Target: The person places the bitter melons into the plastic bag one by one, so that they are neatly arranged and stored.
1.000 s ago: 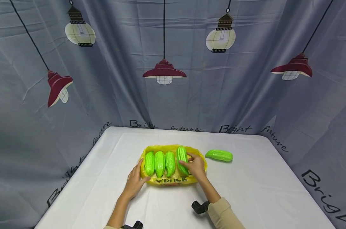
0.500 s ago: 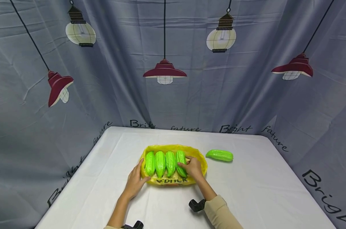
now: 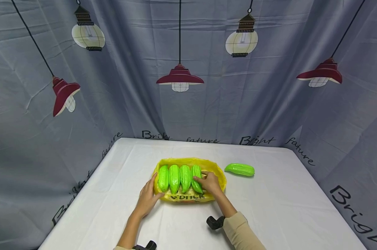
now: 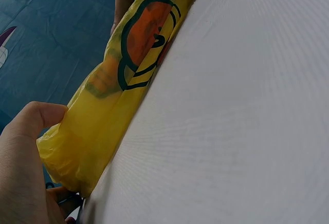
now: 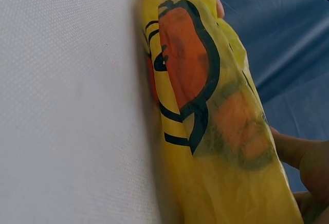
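An opened yellow plastic bag [image 3: 188, 198] with dark printing lies on the white table. Several bright green, ridged bitter melons [image 3: 174, 178] sit side by side inside it. At the bag's left end my left hand [image 3: 146, 197] holds the plastic, thumb at the front and fingers along the side. My right hand [image 3: 212, 182] reaches over the bag's right part and holds the rightmost bitter melon [image 3: 196, 178] in the row between thumb and fingers. In the right wrist view, the bag's wall [image 5: 195, 80] hides most of the right hand [image 5: 313, 167] and the melon.
Another bitter melon [image 3: 239, 169] lies on the white table [image 3: 285, 201] to the right of the bag. Grey-blue curtains [image 3: 188, 111] with printed lamps hang behind the table. Black wrist devices [image 3: 215, 222] sit near my sleeves.
My right hand has lowered the rightmost bitter melon into the row, moving it slightly left against its neighbours, and still holds it. My left hand has stayed at the bag's left end.
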Demonstrator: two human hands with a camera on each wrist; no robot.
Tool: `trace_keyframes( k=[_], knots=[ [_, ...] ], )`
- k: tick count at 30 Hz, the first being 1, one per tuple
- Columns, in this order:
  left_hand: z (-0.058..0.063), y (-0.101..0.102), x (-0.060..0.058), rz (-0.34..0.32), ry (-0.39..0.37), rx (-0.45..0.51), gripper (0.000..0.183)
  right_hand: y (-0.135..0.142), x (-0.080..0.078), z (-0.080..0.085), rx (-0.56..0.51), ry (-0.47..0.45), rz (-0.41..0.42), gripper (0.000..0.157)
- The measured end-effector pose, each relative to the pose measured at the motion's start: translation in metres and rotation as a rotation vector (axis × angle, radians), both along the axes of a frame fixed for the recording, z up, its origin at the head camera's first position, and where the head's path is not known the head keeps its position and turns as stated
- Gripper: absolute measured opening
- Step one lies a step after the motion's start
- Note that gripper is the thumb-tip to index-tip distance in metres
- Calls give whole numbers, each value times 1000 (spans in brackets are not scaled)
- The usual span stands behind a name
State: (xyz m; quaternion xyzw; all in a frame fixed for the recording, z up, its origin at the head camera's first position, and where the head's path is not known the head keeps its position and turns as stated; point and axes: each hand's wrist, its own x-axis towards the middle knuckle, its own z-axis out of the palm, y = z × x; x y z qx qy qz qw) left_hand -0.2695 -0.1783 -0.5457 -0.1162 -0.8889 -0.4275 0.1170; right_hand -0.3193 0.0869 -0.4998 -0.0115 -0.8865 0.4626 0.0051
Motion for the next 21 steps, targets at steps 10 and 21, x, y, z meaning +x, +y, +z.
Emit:
trace_keyframes(
  k=[10, 21],
  knots=[
    [2, 0, 1, -4, 8, 4, 82, 1, -1, 2, -4, -28, 31, 75],
    [2, -1, 1, -10, 25, 7, 81, 2, -3, 2, 74, -40, 79, 72]
  ],
)
